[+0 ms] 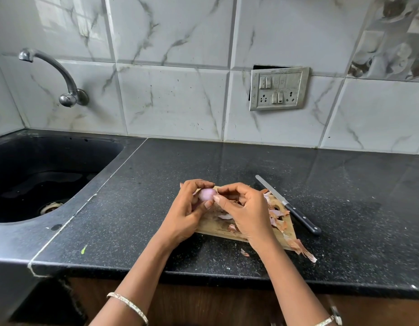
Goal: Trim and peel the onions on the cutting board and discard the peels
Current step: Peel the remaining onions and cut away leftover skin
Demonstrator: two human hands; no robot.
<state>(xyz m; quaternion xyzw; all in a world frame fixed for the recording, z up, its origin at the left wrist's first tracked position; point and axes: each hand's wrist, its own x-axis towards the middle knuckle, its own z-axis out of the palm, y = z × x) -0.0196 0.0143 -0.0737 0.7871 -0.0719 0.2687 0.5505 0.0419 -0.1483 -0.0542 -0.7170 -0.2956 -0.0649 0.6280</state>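
Note:
A small pale pink onion [206, 194] is held just above the far left corner of the wooden cutting board [215, 228]. My left hand [192, 209] grips it with fingers and thumb curled round it. My right hand [242, 211] is curled beside it, its fingertips touching the onion's right side; whether it pinches a bit of skin I cannot tell. Dry brown and pink peels [277, 218] lie scattered over the board's right half, partly hidden under my right hand. A long peel [302, 250] trails off the board's near right corner.
A black-handled knife [288, 205] lies on the black counter right of the board, blade pointing away. A loose peel scrap [245, 252] sits near the counter's front edge. A dark sink [39, 182] with a wall tap [62, 78] is at the left. A switch panel [279, 89] is on the tiled wall.

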